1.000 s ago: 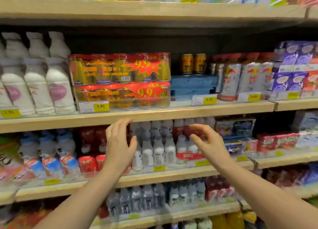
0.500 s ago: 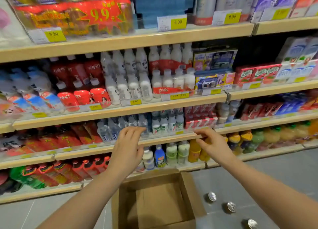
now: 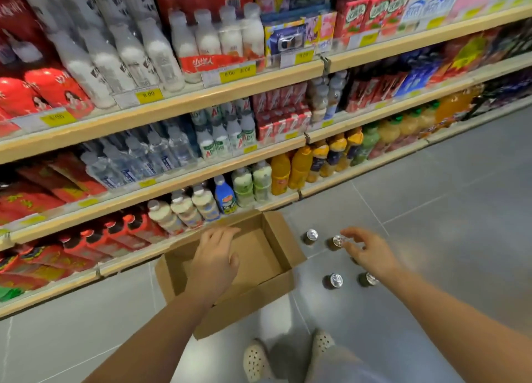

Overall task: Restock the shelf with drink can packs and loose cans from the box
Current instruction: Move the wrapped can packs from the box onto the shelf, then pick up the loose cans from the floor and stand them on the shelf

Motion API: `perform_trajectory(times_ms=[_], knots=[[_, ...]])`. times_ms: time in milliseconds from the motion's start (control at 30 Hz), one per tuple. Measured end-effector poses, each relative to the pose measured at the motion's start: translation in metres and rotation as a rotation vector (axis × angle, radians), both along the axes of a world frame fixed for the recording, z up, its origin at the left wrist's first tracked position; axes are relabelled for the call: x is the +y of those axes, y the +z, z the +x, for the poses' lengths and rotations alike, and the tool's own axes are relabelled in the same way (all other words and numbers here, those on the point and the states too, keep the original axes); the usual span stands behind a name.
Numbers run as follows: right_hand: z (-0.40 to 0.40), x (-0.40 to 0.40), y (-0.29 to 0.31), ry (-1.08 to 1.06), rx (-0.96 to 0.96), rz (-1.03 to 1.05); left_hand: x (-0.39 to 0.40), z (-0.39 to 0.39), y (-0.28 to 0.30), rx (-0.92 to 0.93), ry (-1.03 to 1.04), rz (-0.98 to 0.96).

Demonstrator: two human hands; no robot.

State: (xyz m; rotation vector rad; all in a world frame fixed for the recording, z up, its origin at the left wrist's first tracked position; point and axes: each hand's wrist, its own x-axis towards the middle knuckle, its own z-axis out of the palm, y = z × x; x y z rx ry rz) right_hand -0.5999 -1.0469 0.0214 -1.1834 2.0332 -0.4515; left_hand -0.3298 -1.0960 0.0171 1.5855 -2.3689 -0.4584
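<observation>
Both hands have dropped from shelf height to floor level: left hand (image 3: 217, 260), fingers loosely spread and holding nothing, over the open cardboard box (image 3: 283, 251), which shows no contents; right hand (image 3: 370, 251), fingers parted and curled, empty, over the loose cans (image 3: 336, 280). Four cans stand upright and apart on grey floor (image 3: 431, 210) just right of the box's right wall; a fifth is largely hidden under the right hand. Box far edge sits near the bottom shelf (image 3: 201, 238) lip; open tile extends right and toward the feet.

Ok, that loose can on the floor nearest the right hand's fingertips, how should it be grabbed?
Come straight down from above and wrap the fingers around the can's round side wall, just below the silver lid. It stands upright with clear floor around it, and the right hand is open above it.
</observation>
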Motion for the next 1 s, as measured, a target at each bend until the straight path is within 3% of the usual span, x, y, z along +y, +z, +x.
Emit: perform_trajectory(times_ms=[100,200,300,667,833,1000], knots=[[-0.022,0.021,-0.003,0.036,0.065,0.047,0.009,-0.021,0.001,0.041,0.024,0.140],[-0.053,0.040,-0.010,0.076,0.092,0.086,0.018,-0.045,-0.008,0.046,-0.039,0.120],[-0.092,0.053,-0.019,0.109,0.088,0.136,0.026,-0.089,-0.007,-0.046,-0.036,0.221],[-0.321,0.064,-0.105,0.259,0.108,0.399,0.049,-0.303,-0.077,-0.167,-0.040,0.385],[-0.358,0.053,-0.148,0.308,0.073,0.486,0.050,-0.356,-0.109,-0.166,-0.024,0.406],[-0.364,0.046,-0.203,0.313,0.003,0.528,0.047,-0.362,-0.171,-0.239,-0.022,0.579]])
